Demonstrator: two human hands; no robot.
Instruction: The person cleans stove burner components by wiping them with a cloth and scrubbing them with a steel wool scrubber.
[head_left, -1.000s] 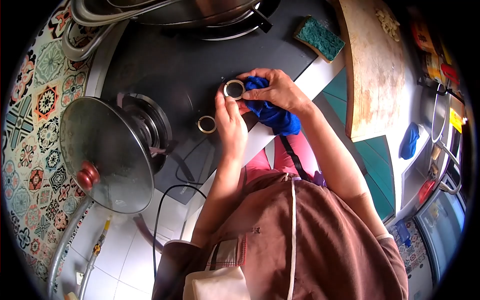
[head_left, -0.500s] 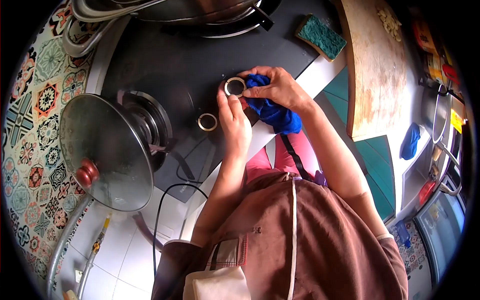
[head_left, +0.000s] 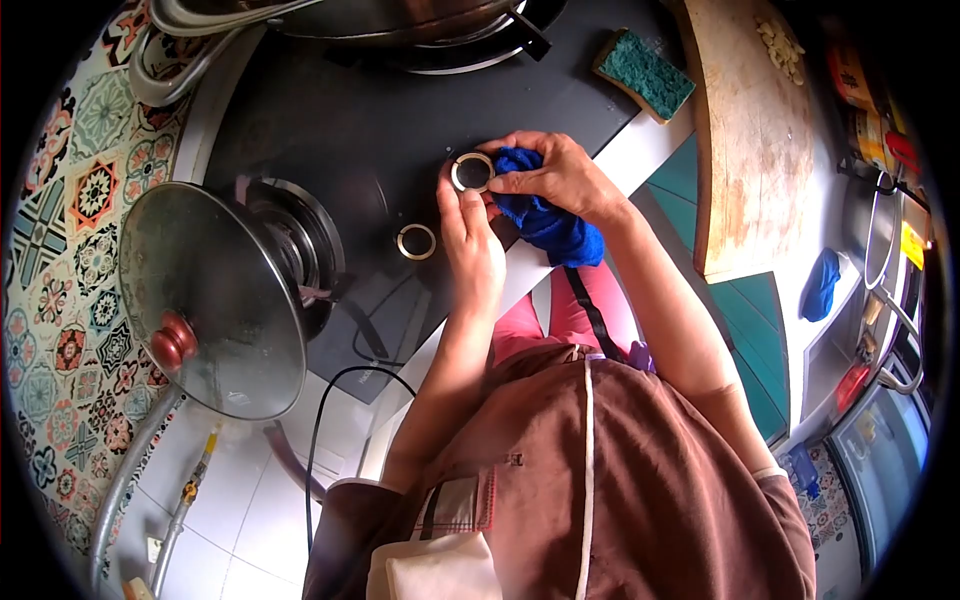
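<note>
Patterned tiles (head_left: 95, 200) line the left side of the kitchen; a dark tabletop (head_left: 320, 120) with a burner (head_left: 322, 240) at left carries the items. A ring (head_left: 458, 183) is held above its near part, between both hands, opening facing up.

Left hand (head_left: 470, 240): fingers curled nearly closed, pinching the ring at its left and near rim. Right hand (head_left: 560, 180): partly closed, thumb at the ring's right rim, a blue cloth (head_left: 555, 228) bunched under it and draping toward the near edge. Fingers behind the cloth are hidden; their exact grip cannot be verified.

A second ring (head_left: 400, 247) lies just left of the left hand, apart from it. A glass lid (head_left: 225, 310) is tilted beside the burner. A sponge (head_left: 645, 75) lies far right, just beside the board (head_left: 745, 170).

Assessment: left fingertips should steady the rim while the right thumb works the cloth in short passes, turning the ring between them. Thin rim, slight purchase: a low position over the tabletop would limit any drop.
</note>
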